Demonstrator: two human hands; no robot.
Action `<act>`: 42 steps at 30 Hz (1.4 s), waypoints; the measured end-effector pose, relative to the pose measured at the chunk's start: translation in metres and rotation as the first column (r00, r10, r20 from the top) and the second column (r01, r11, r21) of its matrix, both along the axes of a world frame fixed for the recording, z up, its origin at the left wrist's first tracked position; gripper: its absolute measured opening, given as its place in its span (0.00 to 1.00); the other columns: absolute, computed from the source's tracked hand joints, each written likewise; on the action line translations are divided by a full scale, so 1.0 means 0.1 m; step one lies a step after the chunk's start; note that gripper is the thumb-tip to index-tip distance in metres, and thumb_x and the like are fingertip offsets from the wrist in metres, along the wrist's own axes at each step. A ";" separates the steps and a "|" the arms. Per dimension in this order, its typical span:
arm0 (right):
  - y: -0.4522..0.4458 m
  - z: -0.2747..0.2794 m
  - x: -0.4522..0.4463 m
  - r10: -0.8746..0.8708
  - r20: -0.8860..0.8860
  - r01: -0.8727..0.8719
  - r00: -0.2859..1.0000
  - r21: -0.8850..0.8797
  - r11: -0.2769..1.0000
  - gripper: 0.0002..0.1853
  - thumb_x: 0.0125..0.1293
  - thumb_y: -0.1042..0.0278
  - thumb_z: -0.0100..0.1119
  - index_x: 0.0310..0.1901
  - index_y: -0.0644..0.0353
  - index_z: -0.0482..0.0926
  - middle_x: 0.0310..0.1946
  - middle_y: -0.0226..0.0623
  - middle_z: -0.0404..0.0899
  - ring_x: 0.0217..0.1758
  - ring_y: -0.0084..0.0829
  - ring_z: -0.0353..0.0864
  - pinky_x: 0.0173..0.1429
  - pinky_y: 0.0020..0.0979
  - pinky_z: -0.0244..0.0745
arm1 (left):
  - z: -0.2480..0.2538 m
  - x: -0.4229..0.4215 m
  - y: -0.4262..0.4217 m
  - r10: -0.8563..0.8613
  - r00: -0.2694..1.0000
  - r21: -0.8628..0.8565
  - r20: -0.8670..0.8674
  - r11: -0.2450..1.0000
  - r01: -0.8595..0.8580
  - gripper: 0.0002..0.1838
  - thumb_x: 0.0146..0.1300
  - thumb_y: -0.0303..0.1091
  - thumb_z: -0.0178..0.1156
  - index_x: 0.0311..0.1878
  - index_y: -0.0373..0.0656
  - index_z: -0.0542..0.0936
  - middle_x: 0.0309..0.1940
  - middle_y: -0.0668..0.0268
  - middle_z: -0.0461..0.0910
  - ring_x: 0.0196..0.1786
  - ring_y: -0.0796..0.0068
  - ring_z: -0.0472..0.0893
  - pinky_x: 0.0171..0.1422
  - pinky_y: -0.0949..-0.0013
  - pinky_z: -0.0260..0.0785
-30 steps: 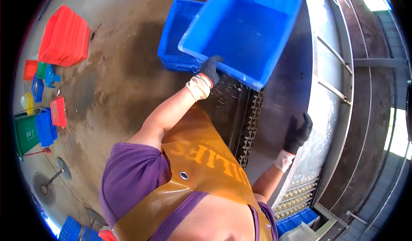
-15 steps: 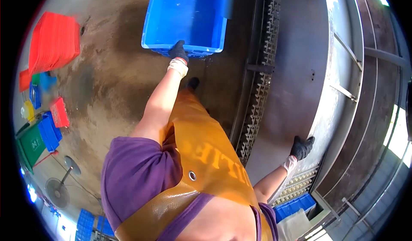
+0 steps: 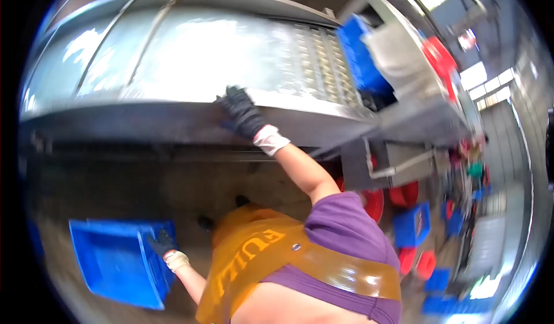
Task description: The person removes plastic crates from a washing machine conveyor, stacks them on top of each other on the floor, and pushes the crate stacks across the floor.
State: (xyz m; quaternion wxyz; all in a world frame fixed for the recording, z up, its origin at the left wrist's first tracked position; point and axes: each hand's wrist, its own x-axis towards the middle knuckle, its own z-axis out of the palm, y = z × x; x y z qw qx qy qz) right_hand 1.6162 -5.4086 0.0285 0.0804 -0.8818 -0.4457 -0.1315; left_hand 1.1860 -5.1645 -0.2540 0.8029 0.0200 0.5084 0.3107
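Observation:
My left hand (image 3: 162,243), in a dark glove with a white cuff, grips the near rim of a blue plastic crate (image 3: 115,266) at the lower left. No contents show in the crate. My right hand (image 3: 243,113), gloved the same way, lies against the edge of a long metal trough table (image 3: 190,113). Its fingers reach over the rim, thumb apart, and nothing is held in it. The picture is somewhat blurred there.
Rows of rollers (image 3: 323,64) cross the table's right end, beside another blue crate (image 3: 363,55) and a pale cloth (image 3: 404,58). Red tubs (image 3: 404,194) and a blue bin (image 3: 412,225) stand on the floor to the right. A wet floor lies below.
My view has swung right toward the metal table. My left hand keeps its hold on the blue crate, now at lower left. My right hand stays at the table's edge.

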 end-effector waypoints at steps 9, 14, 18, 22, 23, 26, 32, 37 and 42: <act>-3.03 -0.43 1.80 -0.732 -0.108 0.701 0.673 0.407 0.585 0.20 0.61 0.69 0.44 0.57 0.55 0.67 0.54 0.50 0.65 0.58 0.43 0.63 0.62 0.37 0.58 | 2.03 2.87 -1.35 -0.543 0.773 0.859 -0.328 0.168 0.483 0.16 0.57 0.21 0.56 0.49 0.39 0.70 0.43 0.63 0.74 0.47 0.71 0.73 0.54 0.70 0.68; -4.63 -0.39 2.71 -0.757 -0.602 0.944 0.255 0.326 0.058 0.16 0.63 0.64 0.42 0.49 0.59 0.73 0.48 0.51 0.72 0.51 0.43 0.72 0.53 0.42 0.66 | 2.62 4.05 -1.85 -0.290 0.856 0.817 -0.429 -0.528 0.231 0.15 0.56 0.19 0.53 0.48 0.36 0.73 0.43 0.60 0.75 0.43 0.72 0.75 0.48 0.70 0.70; -4.92 -0.36 2.87 -0.128 -0.923 0.902 0.363 0.383 -0.202 0.17 0.63 0.63 0.42 0.49 0.57 0.74 0.49 0.45 0.73 0.51 0.41 0.72 0.54 0.44 0.65 | 2.61 4.63 -2.16 0.019 0.851 0.610 -0.525 -0.689 0.392 0.12 0.53 0.25 0.57 0.43 0.36 0.74 0.37 0.58 0.77 0.34 0.66 0.77 0.39 0.67 0.70; -4.88 -0.36 3.06 -0.668 -0.713 0.944 0.212 -0.029 0.330 0.17 0.63 0.61 0.42 0.48 0.56 0.76 0.49 0.38 0.75 0.52 0.39 0.72 0.54 0.47 0.65 | 2.76 4.65 -2.30 0.204 0.769 0.466 -0.605 -0.693 0.550 0.10 0.54 0.30 0.56 0.38 0.36 0.75 0.34 0.54 0.77 0.37 0.55 0.77 0.43 0.60 0.70; -4.81 -0.39 3.02 -0.906 -0.144 0.789 0.399 -0.449 0.419 0.17 0.63 0.61 0.42 0.48 0.56 0.77 0.49 0.37 0.75 0.52 0.38 0.72 0.55 0.48 0.64 | 2.73 4.66 -2.27 0.238 0.791 0.431 -0.563 -0.733 0.527 0.10 0.55 0.31 0.56 0.38 0.36 0.75 0.34 0.54 0.77 0.37 0.55 0.77 0.43 0.60 0.69; -4.61 -0.44 2.87 -0.719 0.331 0.678 0.611 -0.688 0.260 0.18 0.63 0.60 0.42 0.48 0.55 0.78 0.49 0.32 0.76 0.53 0.36 0.73 0.55 0.50 0.64 | 2.72 4.67 -2.27 0.239 0.795 0.424 -0.558 -0.742 0.520 0.10 0.55 0.32 0.56 0.37 0.37 0.75 0.34 0.54 0.78 0.37 0.54 0.77 0.44 0.59 0.69; -4.24 -0.67 3.27 -0.543 -0.522 0.753 0.658 0.476 0.455 0.19 0.67 0.59 0.34 0.53 0.51 0.72 0.52 0.31 0.73 0.53 0.30 0.71 0.58 0.36 0.63 | 2.68 4.69 -2.31 0.231 0.784 0.435 -0.577 -0.725 0.534 0.09 0.53 0.31 0.56 0.36 0.37 0.75 0.34 0.54 0.77 0.37 0.54 0.77 0.43 0.59 0.69; -3.01 -0.17 3.06 0.263 -0.705 0.652 0.658 0.360 -0.668 0.20 0.60 0.50 0.46 0.46 0.55 0.76 0.39 0.33 0.78 0.39 0.32 0.75 0.45 0.33 0.68 | 2.71 4.69 -2.27 0.177 0.838 0.449 -0.516 -0.778 0.440 0.10 0.51 0.32 0.55 0.35 0.37 0.76 0.33 0.54 0.77 0.37 0.53 0.77 0.43 0.59 0.69; -2.12 0.25 1.92 0.149 -0.885 0.815 0.441 0.325 -0.480 0.28 0.56 0.44 0.54 0.43 0.67 0.77 0.38 0.38 0.78 0.37 0.31 0.74 0.44 0.32 0.68 | 2.91 4.56 -2.24 0.041 0.809 0.505 -0.587 -0.763 0.405 0.15 0.48 0.33 0.57 0.39 0.36 0.75 0.35 0.54 0.77 0.38 0.54 0.77 0.46 0.60 0.69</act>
